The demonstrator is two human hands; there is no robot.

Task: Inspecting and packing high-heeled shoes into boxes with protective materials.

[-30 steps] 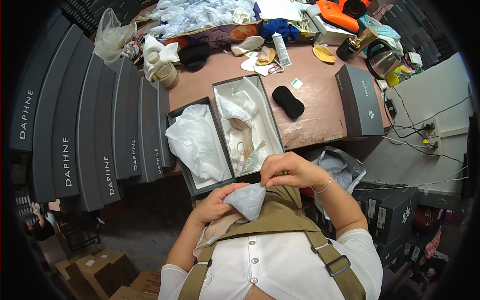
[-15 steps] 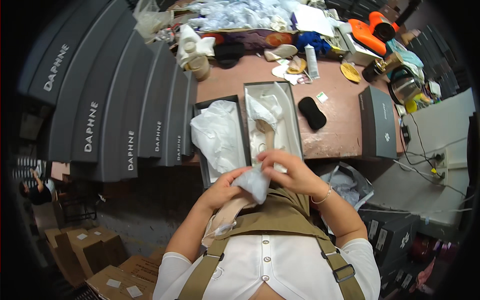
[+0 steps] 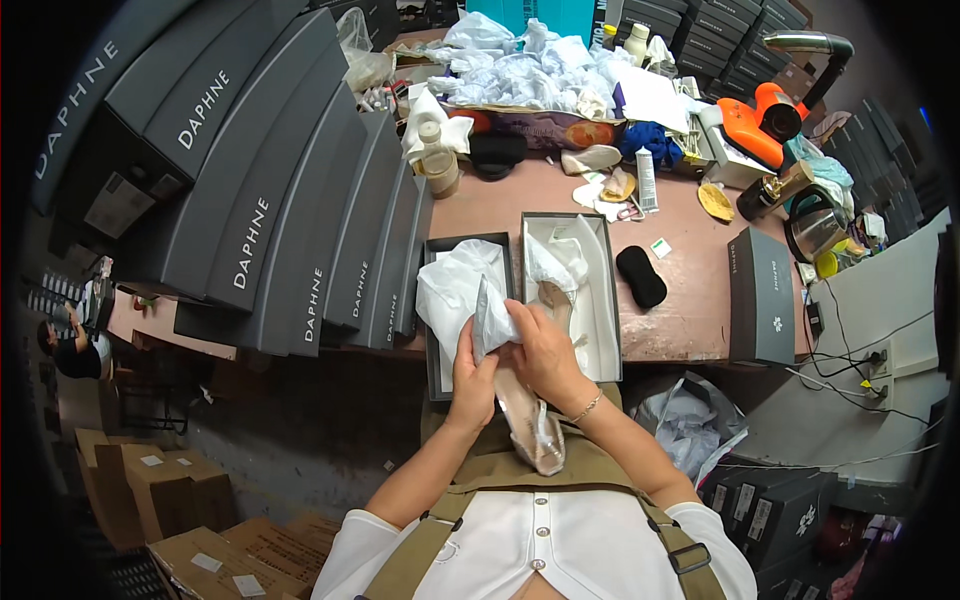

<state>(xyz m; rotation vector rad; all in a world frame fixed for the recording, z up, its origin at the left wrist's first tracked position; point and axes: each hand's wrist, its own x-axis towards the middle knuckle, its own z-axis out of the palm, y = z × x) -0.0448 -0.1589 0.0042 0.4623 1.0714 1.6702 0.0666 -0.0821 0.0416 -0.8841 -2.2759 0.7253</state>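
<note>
Sandal (image 3: pixel 518 408), one, smooth beige insole, glossy see-through strap at the near end, held tilted between the hands before the body; thin white paper (image 3: pixel 492 318), creased to a peak, about its far end; left hand (image 3: pixel 473 388), fingers pinching the paper's left side; right hand (image 3: pixel 546 358), fingers curled, pinching its right side; grey card box (image 3: pixel 602 322), oblong, white-lined, on the pinkish tabletop (image 3: pixel 680 325); black hourglass-shaped pad (image 3: pixel 641 278), beside it.

Held shoe (image 3: pixel 517 403): smooth insole, glossy see-through plastic-look strap (image 3: pixel 548 452); wrap (image 3: pixel 493 318): thin creased paper; stacked boxes (image 3: pixel 262 215): matt card; tabletop (image 3: pixel 692 305): smooth, light sheen, front edge scuffed; black pad (image 3: pixel 642 278): matt, cloth-like; overalls (image 3: pixel 600 478): matt cloth; bracelet (image 3: pixel 588 405): shiny metal
</note>
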